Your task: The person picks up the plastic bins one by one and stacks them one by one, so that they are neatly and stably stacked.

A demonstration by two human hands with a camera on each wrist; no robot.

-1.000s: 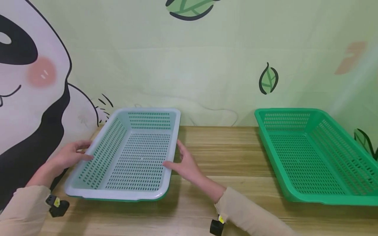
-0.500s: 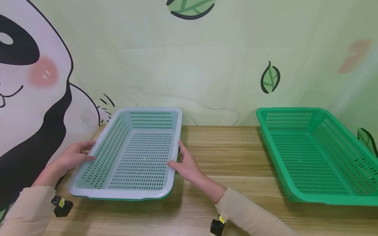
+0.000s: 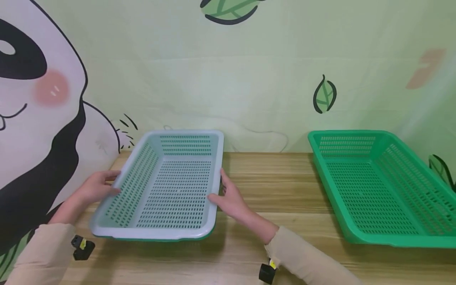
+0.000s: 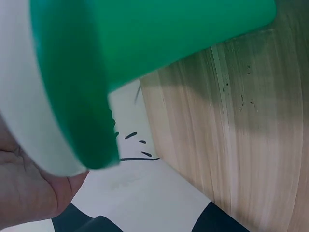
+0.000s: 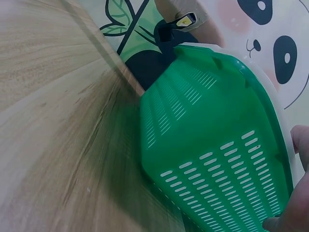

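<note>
A white perforated plastic basket (image 3: 154,232) is at the left of the head view, nested in a green basket (image 5: 217,111) whose outer walls show in both wrist views. My left hand (image 3: 96,188) grips the nested pair by the left long rim, its thumb over the edge. On the opposite long side, my right hand (image 3: 231,200) holds the rim with the thumb on top and the fingers outside, under the lip. The inside of the white basket holds nothing. A shadow lies on the table beneath the pair.
Another green perforated basket (image 3: 370,239) stands at the right of the wooden table (image 3: 270,178). Behind the table hangs a pale green backdrop (image 3: 249,87) printed with a panda and leaves. The table's back edge meets it.
Both hands have carried the nested baskets slightly to the right, keeping the same grip on the rims. The green basket on the right has stayed in place.
</note>
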